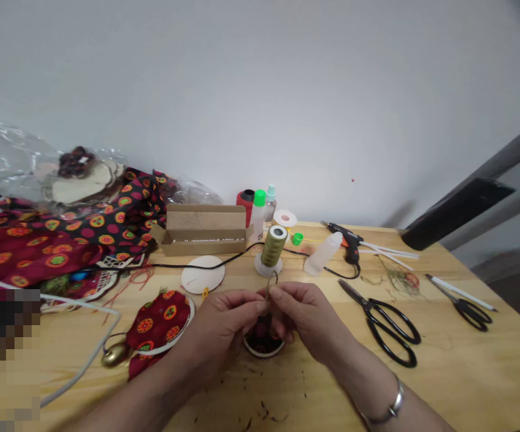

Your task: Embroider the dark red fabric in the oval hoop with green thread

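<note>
My left hand [224,321] and my right hand [307,318] meet at the table's middle, fingertips pinched together on a thin olive thread [269,287]. The thread runs up to an olive thread spool [273,246] standing just behind my hands. Under my fingers sits a small round white-rimmed piece [263,345] covered in dark red fabric, partly hidden by both hands. A silver bracelet [393,405] circles my right wrist.
Large black scissors [383,324] lie right of my hands, smaller scissors [465,306] farther right. A glue gun [347,240], white bottle [323,253], cardboard box [203,231], white disc [203,275], fabric-covered disc [161,321] and patterned red cloth [39,240] surround the wooden table [444,384].
</note>
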Tool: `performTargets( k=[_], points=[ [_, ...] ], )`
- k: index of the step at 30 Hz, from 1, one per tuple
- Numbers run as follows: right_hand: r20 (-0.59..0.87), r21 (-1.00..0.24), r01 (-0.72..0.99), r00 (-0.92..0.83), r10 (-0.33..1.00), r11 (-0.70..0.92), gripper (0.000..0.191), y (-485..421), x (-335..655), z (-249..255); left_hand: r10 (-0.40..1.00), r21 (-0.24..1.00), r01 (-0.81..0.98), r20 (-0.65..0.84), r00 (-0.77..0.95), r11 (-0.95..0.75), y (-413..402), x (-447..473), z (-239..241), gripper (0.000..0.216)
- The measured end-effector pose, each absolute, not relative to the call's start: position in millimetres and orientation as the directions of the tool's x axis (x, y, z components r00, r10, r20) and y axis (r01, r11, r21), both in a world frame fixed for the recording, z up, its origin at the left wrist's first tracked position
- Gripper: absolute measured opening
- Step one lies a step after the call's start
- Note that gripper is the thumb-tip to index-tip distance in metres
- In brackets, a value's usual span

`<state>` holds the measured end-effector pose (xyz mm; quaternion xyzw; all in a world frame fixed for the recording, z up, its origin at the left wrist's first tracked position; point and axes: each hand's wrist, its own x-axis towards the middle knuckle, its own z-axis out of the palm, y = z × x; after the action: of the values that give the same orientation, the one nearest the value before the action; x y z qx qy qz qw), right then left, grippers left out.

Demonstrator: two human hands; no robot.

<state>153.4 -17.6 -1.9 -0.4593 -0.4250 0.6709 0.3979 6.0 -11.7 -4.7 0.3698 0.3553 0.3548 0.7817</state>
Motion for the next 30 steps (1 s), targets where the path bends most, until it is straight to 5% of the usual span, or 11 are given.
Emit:
performTargets(
  k=[11, 30],
  points=[
    [-0.325, -0.92, -0.172, -0.162, 0.932, -0.351, 0.02, -15.3, 151.7, 0.2, 0.836, 0.841, -0.242, -0.361, 0.414, 0.483, -10.3, 5.0, -11.5, 0.013],
    [-0.205, -0.978, 0.042, 0.006, 0.979, -0.205, 0.011, -17.3, 151.1, 1.4, 0.84, 0.867, -0.175, -0.374, 0.393, 0.468, -11.4, 2.4, -13.4, 0.019]
  ],
)
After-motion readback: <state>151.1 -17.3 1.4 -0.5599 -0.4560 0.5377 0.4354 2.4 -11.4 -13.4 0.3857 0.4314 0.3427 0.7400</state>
